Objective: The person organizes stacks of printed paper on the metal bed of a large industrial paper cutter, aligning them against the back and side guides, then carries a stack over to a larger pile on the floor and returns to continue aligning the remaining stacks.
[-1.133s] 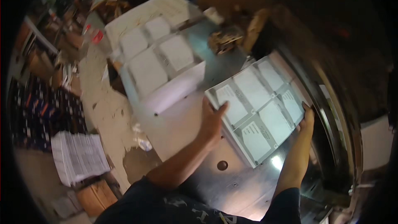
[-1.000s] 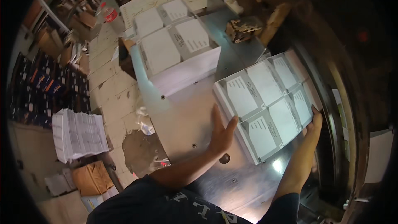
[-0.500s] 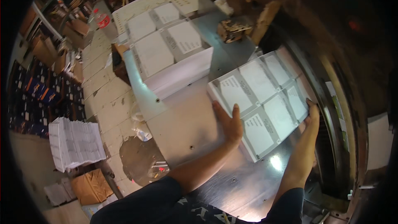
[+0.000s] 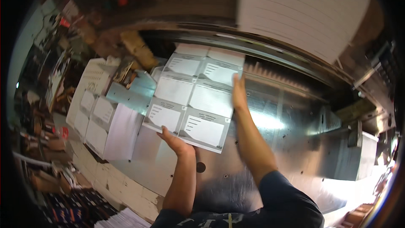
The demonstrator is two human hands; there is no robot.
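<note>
A stack of printed sheets, grey-bordered with white panels in a two-by-four layout, lies flat on the polished metal worktop of a large machine, its far end pushed in under the dark overhanging part of the machine at the top of the view. The left hand is at the near edge of the stack, palm under or against that edge, the thumb over the top sheet; the fingers themselves are hidden beneath the paper, so it cannot be confirmed how tightly they grip. The right hand rests flat against the right side edge of the stack, fingers extended and held together, released rather than curled, pressing the edge. Both forearms enter from the lower edge, the right in a dark short sleeve. To the left of the stack, on the same surface, a second, thicker pile of similar sheets stands near the worktop's edge, apart from the first. A large white ruled sheet fills the upper right. Cluttered floor and loose paper show at far left.
</note>
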